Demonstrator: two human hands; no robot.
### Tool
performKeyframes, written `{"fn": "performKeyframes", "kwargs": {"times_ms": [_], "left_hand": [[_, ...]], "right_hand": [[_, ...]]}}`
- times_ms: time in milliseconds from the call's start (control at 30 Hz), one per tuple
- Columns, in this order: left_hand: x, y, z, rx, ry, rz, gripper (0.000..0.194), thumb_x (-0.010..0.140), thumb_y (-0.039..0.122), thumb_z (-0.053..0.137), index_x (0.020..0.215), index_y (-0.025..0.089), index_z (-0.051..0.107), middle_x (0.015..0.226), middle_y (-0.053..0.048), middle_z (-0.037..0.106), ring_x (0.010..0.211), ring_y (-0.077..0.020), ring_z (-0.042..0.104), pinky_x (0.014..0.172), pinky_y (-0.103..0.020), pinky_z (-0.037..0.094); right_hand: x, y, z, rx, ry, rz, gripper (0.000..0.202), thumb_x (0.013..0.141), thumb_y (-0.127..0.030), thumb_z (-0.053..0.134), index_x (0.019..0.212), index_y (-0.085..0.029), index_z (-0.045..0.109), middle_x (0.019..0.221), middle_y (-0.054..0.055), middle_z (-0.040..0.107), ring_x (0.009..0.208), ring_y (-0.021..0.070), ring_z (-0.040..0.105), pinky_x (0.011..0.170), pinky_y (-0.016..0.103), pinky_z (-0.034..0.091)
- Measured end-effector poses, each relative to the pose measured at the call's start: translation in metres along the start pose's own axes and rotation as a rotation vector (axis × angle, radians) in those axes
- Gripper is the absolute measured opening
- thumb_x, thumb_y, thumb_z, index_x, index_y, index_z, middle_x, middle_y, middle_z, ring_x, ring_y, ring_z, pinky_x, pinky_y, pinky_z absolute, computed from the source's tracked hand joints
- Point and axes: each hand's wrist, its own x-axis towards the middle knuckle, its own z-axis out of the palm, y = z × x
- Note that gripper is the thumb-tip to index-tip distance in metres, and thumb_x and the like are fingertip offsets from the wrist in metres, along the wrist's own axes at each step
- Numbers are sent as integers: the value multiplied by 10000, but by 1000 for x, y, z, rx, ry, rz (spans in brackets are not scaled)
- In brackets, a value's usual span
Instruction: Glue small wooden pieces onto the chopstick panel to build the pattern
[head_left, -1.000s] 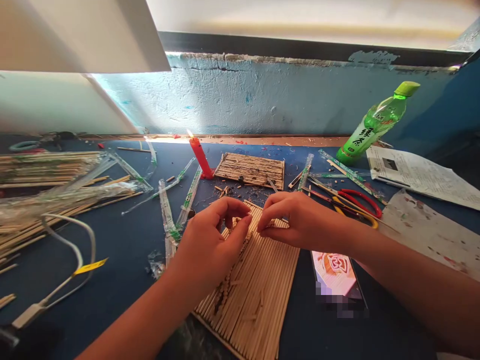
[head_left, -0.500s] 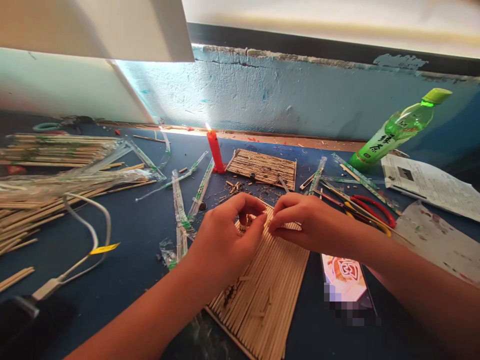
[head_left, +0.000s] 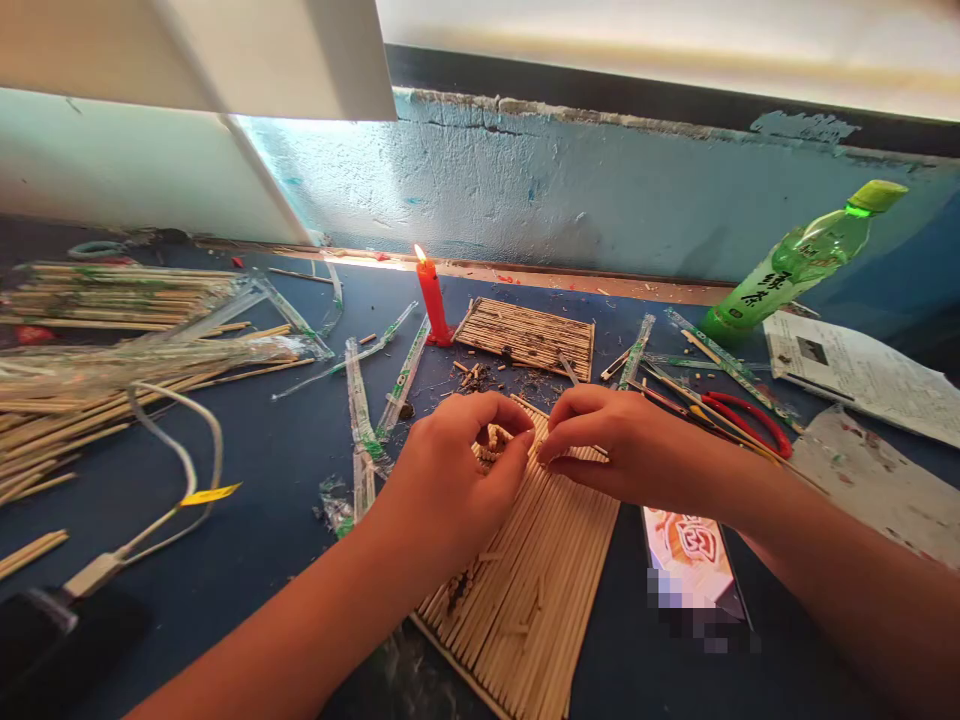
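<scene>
Over a panel of wooden sticks laid side by side (head_left: 555,590), my left hand (head_left: 469,475) is closed in a pinch, thumb against fingertips. Just right of it, almost touching, my right hand (head_left: 607,440) is pinched too. Whatever sits between the fingertips is too small or hidden to name. Short stick pieces (head_left: 491,445) stacked on the panel show through the curl of my left hand, which covers part of them. Several loose cut bits (head_left: 517,629) lie on the panel's near part.
Beyond the hands stand a lit red candle (head_left: 431,300) and a smaller scorched stick panel (head_left: 525,338). Bundled sticks (head_left: 112,295) and a white cable (head_left: 217,440) lie left. At right are a green bottle (head_left: 787,270), red-handled scissors (head_left: 750,420), papers (head_left: 862,375) and a phone (head_left: 690,555).
Both hands keep almost the same pinched pose at the same spot on the panel. The view has shifted very slightly; nothing else has visibly moved.
</scene>
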Motion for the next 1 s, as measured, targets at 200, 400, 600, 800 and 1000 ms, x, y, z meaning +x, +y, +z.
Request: {"fn": "performKeyframes", "kwargs": {"times_ms": [200,400,600,800,1000], "left_hand": [[0,-5,3,72,-48,106,122,880,217,570,876,234,691,935,-32,666,960,-234,597,855,-382,461],[1,-7,5,71,-48,112,124,882,203,560,890,226,682,965,-41,661,989,-235,584,877,-392,456],[1,-6,6,85,-75,108,109,883,200,564,880,221,672,969,-41,652,988,-231,583,875,-391,461],[0,-8,9,173,-82,196,135,879,196,573,853,220,703,1041,-61,614,1044,-245,543,929,-428,443],[1,-9,13,239,-97,236,162,888,220,568,831,235,719,1113,-79,575,1099,-273,509,943,-473,443]], "right_hand": [[1,2,2,-36,-43,-50,160,958,-226,539,991,-190,692,980,65,600,838,141,582,762,283,484],[2,-1,3,-46,-76,-36,201,984,-236,486,976,-157,671,990,83,589,829,149,568,759,296,478],[0,-3,-4,-5,-55,-33,168,964,-193,521,1029,-174,675,1002,68,582,824,125,582,776,266,476],[-2,-3,-17,-67,-10,50,194,974,-153,466,1032,-189,648,924,37,664,817,142,609,736,268,442],[-3,1,-19,-47,-6,67,182,980,-178,462,1032,-194,636,903,18,708,805,138,630,699,248,414]]}}
